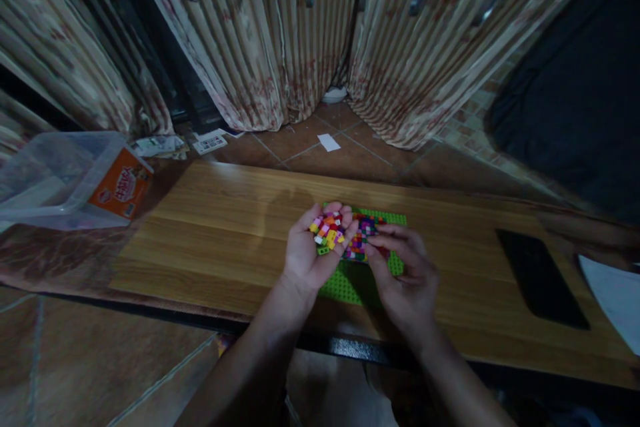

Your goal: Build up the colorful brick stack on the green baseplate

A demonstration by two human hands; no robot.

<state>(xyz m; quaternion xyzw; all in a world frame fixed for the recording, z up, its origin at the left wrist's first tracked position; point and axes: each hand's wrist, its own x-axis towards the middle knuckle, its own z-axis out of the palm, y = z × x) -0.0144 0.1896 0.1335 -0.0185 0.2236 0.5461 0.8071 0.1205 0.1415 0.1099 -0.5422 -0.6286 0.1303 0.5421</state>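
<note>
My left hand [305, 260] is palm up and cupped, holding a heap of small toy building bricks [327, 230] in yellow, pink, orange, white, red and green. Beneath both hands lies a green studded baseplate [345, 283]. Many-coloured bricks [357, 243] cover part of it, partly hidden by my left fingers. My right hand [407, 273] hovers over the plate's right side. Its thumb and fingertips come together beside the coloured bricks; whatever is between them is too small to make out.
The plate rests on a long wooden table [225, 233]. A black flat tablet-like object [543, 277] and white paper [613, 297] lie at the right. On the left stands a clear plastic bin [65, 180] with an orange label. Striped curtains [280, 47] hang behind.
</note>
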